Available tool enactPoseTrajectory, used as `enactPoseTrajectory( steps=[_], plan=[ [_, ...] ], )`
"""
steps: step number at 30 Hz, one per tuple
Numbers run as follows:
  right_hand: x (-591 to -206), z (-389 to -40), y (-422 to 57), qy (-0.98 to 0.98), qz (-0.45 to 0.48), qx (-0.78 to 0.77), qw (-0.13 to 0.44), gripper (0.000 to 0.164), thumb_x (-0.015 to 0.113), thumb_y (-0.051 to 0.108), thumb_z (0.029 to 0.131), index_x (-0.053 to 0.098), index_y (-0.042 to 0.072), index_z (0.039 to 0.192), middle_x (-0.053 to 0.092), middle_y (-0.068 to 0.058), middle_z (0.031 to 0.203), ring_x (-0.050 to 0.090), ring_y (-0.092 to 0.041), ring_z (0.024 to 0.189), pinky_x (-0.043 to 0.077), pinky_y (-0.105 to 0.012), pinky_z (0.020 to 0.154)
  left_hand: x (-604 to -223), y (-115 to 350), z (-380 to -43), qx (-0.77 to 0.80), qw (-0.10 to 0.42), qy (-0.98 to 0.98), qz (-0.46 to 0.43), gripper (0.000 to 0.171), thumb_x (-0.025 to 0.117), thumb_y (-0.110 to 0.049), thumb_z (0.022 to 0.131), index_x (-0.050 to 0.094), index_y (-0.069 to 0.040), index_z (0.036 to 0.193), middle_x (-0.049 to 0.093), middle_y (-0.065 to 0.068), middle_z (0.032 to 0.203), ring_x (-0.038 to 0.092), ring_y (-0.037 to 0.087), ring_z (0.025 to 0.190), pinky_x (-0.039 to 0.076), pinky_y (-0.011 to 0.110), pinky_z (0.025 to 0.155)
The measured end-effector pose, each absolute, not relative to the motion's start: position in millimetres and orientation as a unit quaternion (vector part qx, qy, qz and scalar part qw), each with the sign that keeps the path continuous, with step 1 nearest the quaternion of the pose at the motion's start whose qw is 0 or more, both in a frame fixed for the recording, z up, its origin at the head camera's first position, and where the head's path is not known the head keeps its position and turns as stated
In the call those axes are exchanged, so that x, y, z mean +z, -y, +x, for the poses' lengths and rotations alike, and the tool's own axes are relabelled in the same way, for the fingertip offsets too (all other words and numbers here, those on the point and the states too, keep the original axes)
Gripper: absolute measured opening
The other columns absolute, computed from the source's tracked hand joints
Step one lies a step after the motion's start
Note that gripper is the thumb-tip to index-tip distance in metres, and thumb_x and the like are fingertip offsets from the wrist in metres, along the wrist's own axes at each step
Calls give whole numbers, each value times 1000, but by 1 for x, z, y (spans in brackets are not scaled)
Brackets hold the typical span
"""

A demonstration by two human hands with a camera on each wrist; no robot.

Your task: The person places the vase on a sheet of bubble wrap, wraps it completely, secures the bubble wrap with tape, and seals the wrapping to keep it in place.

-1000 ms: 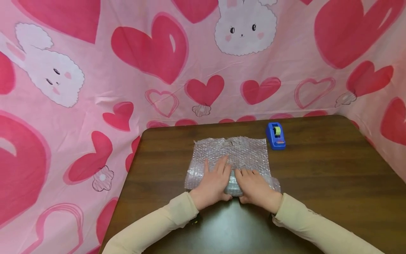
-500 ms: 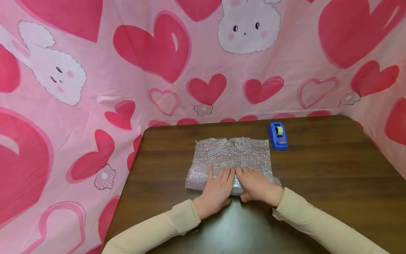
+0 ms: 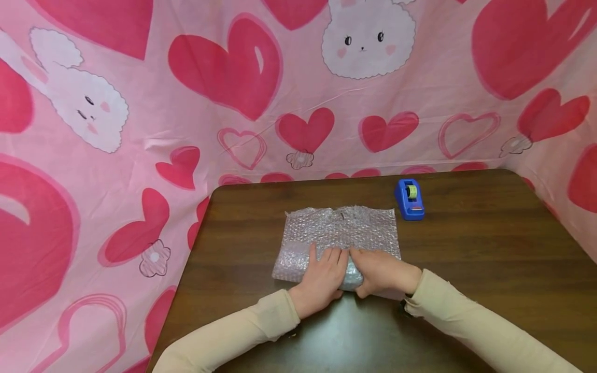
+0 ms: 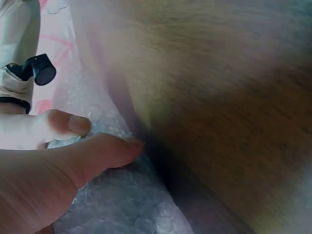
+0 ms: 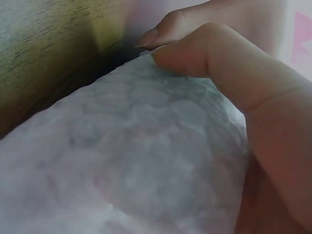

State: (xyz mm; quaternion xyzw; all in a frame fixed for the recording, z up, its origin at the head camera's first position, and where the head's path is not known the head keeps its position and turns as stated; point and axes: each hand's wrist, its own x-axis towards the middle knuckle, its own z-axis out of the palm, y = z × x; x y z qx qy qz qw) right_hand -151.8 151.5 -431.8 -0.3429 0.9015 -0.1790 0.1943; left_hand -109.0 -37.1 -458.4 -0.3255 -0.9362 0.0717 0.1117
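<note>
A clear bubble wrap sheet (image 3: 336, 225) lies on the table, its near part rolled into a thick bundle (image 3: 294, 263). Something pale blue-green (image 3: 353, 278) shows through the wrap between the hands; its kind is hidden. My left hand (image 3: 322, 282) holds the roll from the left, fingers over the top and thumb on the near side. From the right, my right hand (image 3: 383, 272) grips the same roll, fingertips close to the left ones. In the left wrist view the left thumb (image 4: 97, 158) presses the wrap; in the right wrist view the right thumb (image 5: 204, 56) does likewise.
A blue tape dispenser (image 3: 410, 200) stands beyond the sheet's right corner. The brown wooden table (image 3: 475, 248) has its far edge against a pink curtain (image 3: 196, 98) printed with hearts and rabbits. A small black camera (image 4: 43, 70) sits on the right wrist.
My left fingers have drawn back from the flat sheet onto the roll. The sheet's far edge has come slightly nearer, and my right hand has tilted, its wrist higher.
</note>
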Motion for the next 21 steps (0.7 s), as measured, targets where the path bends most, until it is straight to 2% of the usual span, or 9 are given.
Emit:
enactPoseTrajectory(
  steps=[2,4,6,9,12,16,21],
  plan=[
    [-432,-153,-152,-901,-344,-179,194,66,91,23,68,54,-1,118,64,-5,97,62,-19,81,55,-44,74,-457,37,-110,65,104,937,-326,97,95,-55,66,52,-6,137,61,7,123,57,26,117,42,65,105],
    [-432,-153,-153,-904,-339,-174,195,77,91,25,69,52,-6,128,67,-9,103,64,-21,85,56,-47,77,-455,37,-112,58,97,939,-326,96,95,-53,65,52,-6,136,61,7,122,57,26,117,42,65,105],
    [-431,-153,-154,-910,-334,-162,185,91,91,30,71,46,-11,139,68,-17,115,67,-28,95,55,-53,87,-455,37,-114,53,89,940,-326,95,96,-53,65,52,-7,135,61,7,122,58,26,116,42,65,105],
    [-427,-149,-155,-926,-321,-133,150,108,92,39,73,37,-10,152,62,-27,133,63,-42,116,46,-66,101,-455,36,-116,47,79,942,-322,93,96,-52,64,53,-7,133,62,8,121,58,26,116,42,65,105],
    [-425,-142,-156,-939,-325,-86,72,105,93,48,72,44,-6,148,59,-26,135,57,-48,124,39,-73,104,-456,36,-119,44,71,945,-316,92,95,-54,63,54,-6,130,63,8,120,59,26,113,44,63,103],
    [-427,-129,-157,-938,-345,-29,-30,98,93,53,71,54,-5,139,63,-23,126,61,-43,118,43,-71,102,-455,36,-123,31,57,947,-314,90,95,-55,63,55,-6,128,63,8,119,60,26,111,45,63,101],
    [-432,-114,-154,-929,-360,-18,-84,100,96,49,67,54,-7,139,63,-24,124,62,-42,116,45,-68,101,-454,37,-128,9,33,949,-315,89,94,-52,64,56,-5,128,64,9,120,61,27,111,45,65,101]
  ],
)
